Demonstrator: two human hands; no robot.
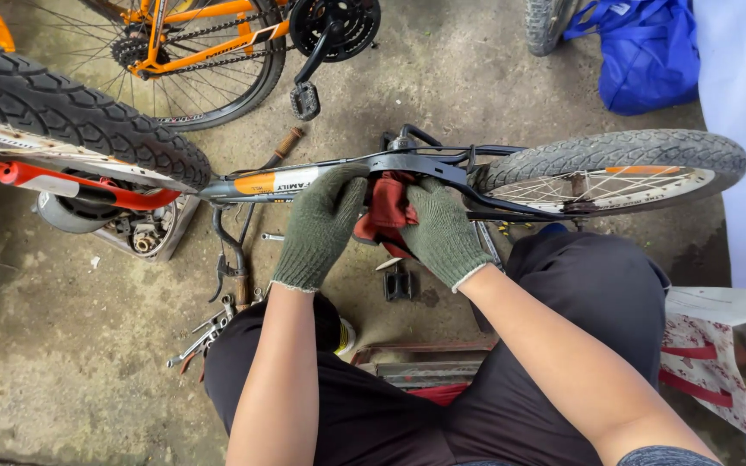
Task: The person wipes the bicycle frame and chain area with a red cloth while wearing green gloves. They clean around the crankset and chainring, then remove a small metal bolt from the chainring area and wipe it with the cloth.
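Nearest the camera, the person's knees in dark trousers [580, 293] frame two bare forearms reaching forward to a small bicycle frame [304, 181] that lies across the concrete floor [62, 345]. The left hand [319, 226], in a green knit glove, is curled over the frame's grey-and-orange tube, fingers closed around it. The right hand [444, 231], gloved alike, is clamped on a red rag [388, 210] and presses it against the frame just right of the left hand. The rag is soft and limp and should bunch easily in a fist; the frame is stiff metal, probably moderately heavy and possibly greasy, best held at the bare tube well clear of the wheel. The frame's small wheel [615, 168] extends to its right; a large black tyre [71, 108] crosses its left end. Beyond the frame stands an orange bicycle [209, 43]; a blue bag [645, 52] lies beyond the small wheel. Loose wrenches [205, 332] lie on the floor nearer the camera than the frame, left of the knees.
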